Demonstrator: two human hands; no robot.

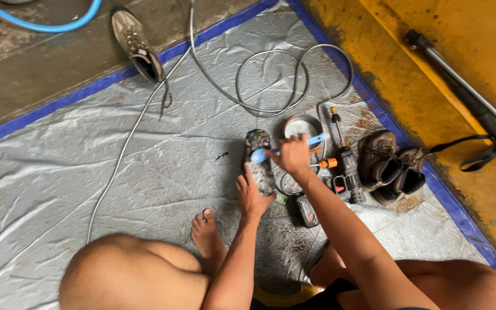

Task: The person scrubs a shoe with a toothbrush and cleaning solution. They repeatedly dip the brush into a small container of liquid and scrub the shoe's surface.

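Note:
A muddy shoe (259, 158) lies sole-up on the grey tarp (87, 172). My left hand (252, 195) grips the near end of this shoe. My right hand (294, 156) holds a blue brush (259, 154), and the brush head rests on the shoe's sole. Both forearms reach forward from between my bare knees.
A cordless spray gun (348, 166) with a grey hose (271, 80) lies right of my hands, beside a battery pack (307, 210) and a small round bowl (302, 123). Two dirty shoes (390, 167) sit at the right, another shoe (136, 43) far left. My bare foot (207, 234) rests on the tarp.

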